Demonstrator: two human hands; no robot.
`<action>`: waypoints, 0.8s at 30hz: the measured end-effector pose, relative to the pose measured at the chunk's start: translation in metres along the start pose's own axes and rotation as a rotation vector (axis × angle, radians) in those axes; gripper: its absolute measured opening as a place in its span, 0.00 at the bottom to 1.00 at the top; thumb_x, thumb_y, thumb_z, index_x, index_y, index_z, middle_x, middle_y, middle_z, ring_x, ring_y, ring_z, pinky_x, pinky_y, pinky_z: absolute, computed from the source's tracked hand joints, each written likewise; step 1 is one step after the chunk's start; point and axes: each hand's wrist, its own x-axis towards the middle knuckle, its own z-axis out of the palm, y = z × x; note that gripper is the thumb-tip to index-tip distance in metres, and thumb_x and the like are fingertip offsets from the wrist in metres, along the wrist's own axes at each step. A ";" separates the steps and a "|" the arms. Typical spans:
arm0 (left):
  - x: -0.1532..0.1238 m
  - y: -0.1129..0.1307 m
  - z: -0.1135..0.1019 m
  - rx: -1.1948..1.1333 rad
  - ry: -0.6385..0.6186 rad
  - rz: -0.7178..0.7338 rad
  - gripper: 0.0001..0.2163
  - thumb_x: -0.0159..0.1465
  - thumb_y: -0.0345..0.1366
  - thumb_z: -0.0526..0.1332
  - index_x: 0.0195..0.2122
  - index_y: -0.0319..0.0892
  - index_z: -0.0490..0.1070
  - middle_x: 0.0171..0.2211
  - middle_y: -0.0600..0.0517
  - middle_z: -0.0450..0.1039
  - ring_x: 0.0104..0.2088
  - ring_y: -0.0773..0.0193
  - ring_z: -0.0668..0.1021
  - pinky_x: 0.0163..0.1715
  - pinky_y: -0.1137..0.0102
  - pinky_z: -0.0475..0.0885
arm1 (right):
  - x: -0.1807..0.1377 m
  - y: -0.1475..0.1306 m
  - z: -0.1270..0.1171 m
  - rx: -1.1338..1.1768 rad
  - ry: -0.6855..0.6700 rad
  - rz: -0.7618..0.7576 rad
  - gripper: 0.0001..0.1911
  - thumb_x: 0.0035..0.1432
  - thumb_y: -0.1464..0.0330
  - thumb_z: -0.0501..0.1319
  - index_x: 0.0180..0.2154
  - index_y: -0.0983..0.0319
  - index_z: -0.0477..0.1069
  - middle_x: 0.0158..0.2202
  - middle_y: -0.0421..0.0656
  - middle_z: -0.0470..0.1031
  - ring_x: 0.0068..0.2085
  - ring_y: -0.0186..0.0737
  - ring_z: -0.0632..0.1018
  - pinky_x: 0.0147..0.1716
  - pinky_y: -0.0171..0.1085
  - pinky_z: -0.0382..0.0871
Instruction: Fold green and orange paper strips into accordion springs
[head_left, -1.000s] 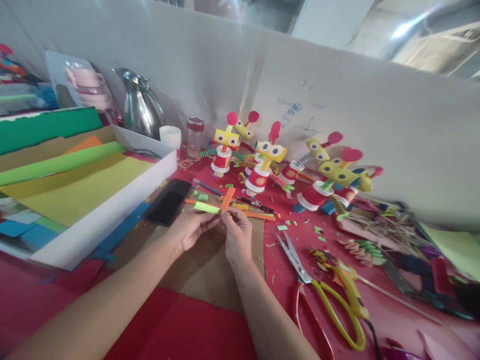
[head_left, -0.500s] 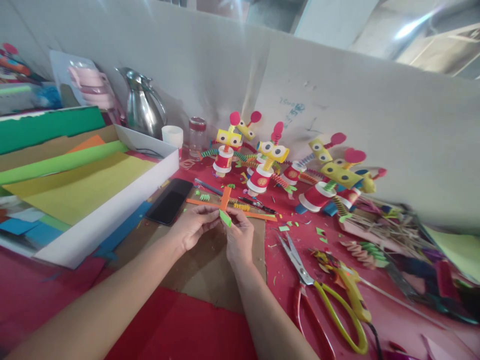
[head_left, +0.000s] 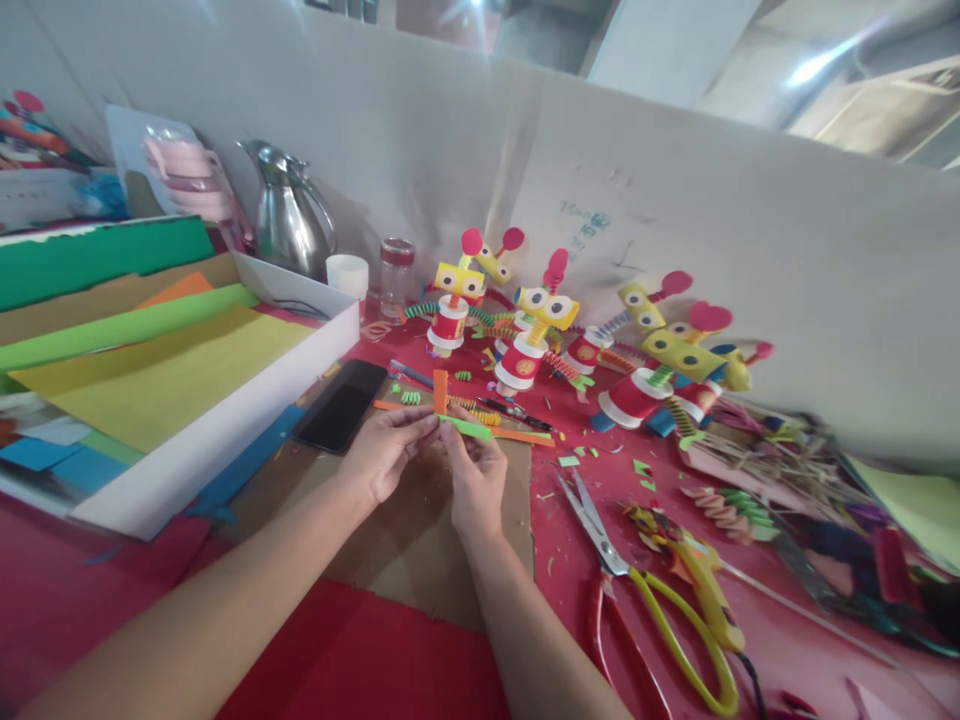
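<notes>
My left hand [head_left: 388, 450] and my right hand [head_left: 478, 478] meet over a brown cardboard sheet [head_left: 405, 540]. Between their fingertips they pinch paper strips: an orange strip [head_left: 440, 392] stands up from the pinch, and a green strip [head_left: 469, 429] points out to the right over my right fingers. Where the two strips cross is partly hidden by my fingers. Just beyond lie another orange strip [head_left: 525, 437], a yellow folded paper spring [head_left: 484, 417], a small green paper spring [head_left: 410, 398] and a black pen [head_left: 513, 410].
Scissors [head_left: 611, 560] and a yellow glue gun [head_left: 705, 580] lie to the right. Paper-cup robot figures [head_left: 523, 362] stand along the back. At left are a phone [head_left: 341, 405], a white box [head_left: 300, 370] of coloured paper and a steel jug [head_left: 289, 215].
The green strip, folded short and pointing toward me before, now extends out to the right. The orange strip has shifted slightly left and stands more upright. Both hands stay nearly in place.
</notes>
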 end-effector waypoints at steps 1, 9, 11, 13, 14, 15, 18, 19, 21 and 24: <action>0.000 0.000 0.000 -0.002 -0.005 0.002 0.07 0.48 0.22 0.68 0.29 0.36 0.78 0.29 0.49 0.79 0.32 0.68 0.79 0.42 0.72 0.73 | 0.000 0.000 0.000 -0.006 0.021 -0.008 0.12 0.51 0.63 0.65 0.37 0.62 0.76 0.37 0.45 0.79 0.38 0.41 0.77 0.42 0.43 0.72; -0.001 0.001 0.003 0.006 -0.009 -0.053 0.06 0.49 0.22 0.68 0.27 0.36 0.78 0.27 0.49 0.79 0.31 0.67 0.79 0.44 0.70 0.73 | 0.003 0.000 0.000 -0.026 0.110 0.041 0.12 0.49 0.61 0.66 0.30 0.64 0.74 0.28 0.42 0.78 0.31 0.37 0.76 0.34 0.38 0.72; -0.001 0.001 0.002 0.006 0.001 -0.056 0.05 0.49 0.22 0.68 0.27 0.36 0.78 0.27 0.49 0.79 0.31 0.67 0.79 0.44 0.71 0.73 | 0.004 0.000 0.000 0.019 0.103 0.066 0.11 0.49 0.62 0.66 0.31 0.64 0.74 0.29 0.42 0.78 0.30 0.36 0.76 0.35 0.38 0.72; -0.001 0.001 0.002 0.014 0.000 -0.053 0.05 0.49 0.23 0.67 0.28 0.36 0.78 0.28 0.49 0.79 0.31 0.67 0.79 0.43 0.71 0.73 | 0.005 0.000 0.000 0.030 0.090 0.075 0.11 0.50 0.62 0.66 0.31 0.64 0.74 0.29 0.42 0.78 0.30 0.36 0.75 0.35 0.38 0.72; -0.001 0.001 0.001 0.022 -0.001 -0.053 0.05 0.49 0.23 0.68 0.28 0.36 0.78 0.28 0.49 0.79 0.31 0.67 0.79 0.43 0.71 0.73 | 0.005 0.000 0.000 0.019 0.088 0.074 0.12 0.50 0.61 0.65 0.31 0.64 0.74 0.28 0.42 0.78 0.30 0.36 0.75 0.34 0.38 0.71; 0.000 0.002 0.001 0.033 -0.005 -0.053 0.06 0.49 0.23 0.68 0.28 0.36 0.78 0.28 0.49 0.79 0.31 0.67 0.79 0.43 0.71 0.73 | 0.005 0.001 -0.001 0.002 0.090 0.071 0.12 0.50 0.61 0.65 0.31 0.64 0.74 0.28 0.42 0.77 0.29 0.36 0.75 0.34 0.37 0.71; -0.001 0.002 -0.002 0.069 -0.045 -0.045 0.06 0.48 0.25 0.69 0.28 0.37 0.78 0.29 0.48 0.79 0.32 0.66 0.79 0.43 0.69 0.73 | 0.006 0.003 -0.003 -0.047 0.093 0.054 0.14 0.49 0.60 0.65 0.31 0.65 0.74 0.28 0.42 0.77 0.29 0.36 0.75 0.32 0.37 0.71; -0.001 0.003 -0.002 0.083 -0.063 -0.041 0.06 0.48 0.26 0.70 0.29 0.37 0.78 0.30 0.48 0.80 0.33 0.65 0.79 0.43 0.68 0.73 | 0.006 0.004 -0.003 -0.059 0.090 0.049 0.14 0.49 0.60 0.65 0.31 0.65 0.74 0.28 0.42 0.77 0.29 0.36 0.74 0.31 0.36 0.71; -0.001 0.003 -0.003 0.114 -0.085 -0.029 0.07 0.47 0.28 0.70 0.29 0.37 0.78 0.30 0.47 0.80 0.33 0.64 0.79 0.43 0.68 0.72 | 0.007 0.005 -0.004 -0.085 0.084 0.047 0.14 0.50 0.60 0.65 0.31 0.65 0.74 0.27 0.42 0.77 0.28 0.36 0.74 0.31 0.36 0.70; -0.002 0.003 -0.003 0.142 -0.060 -0.004 0.08 0.46 0.29 0.71 0.28 0.36 0.78 0.29 0.48 0.79 0.31 0.65 0.78 0.41 0.68 0.72 | 0.006 0.006 -0.005 -0.092 0.065 0.054 0.14 0.50 0.60 0.65 0.30 0.65 0.74 0.27 0.42 0.77 0.28 0.36 0.74 0.31 0.36 0.69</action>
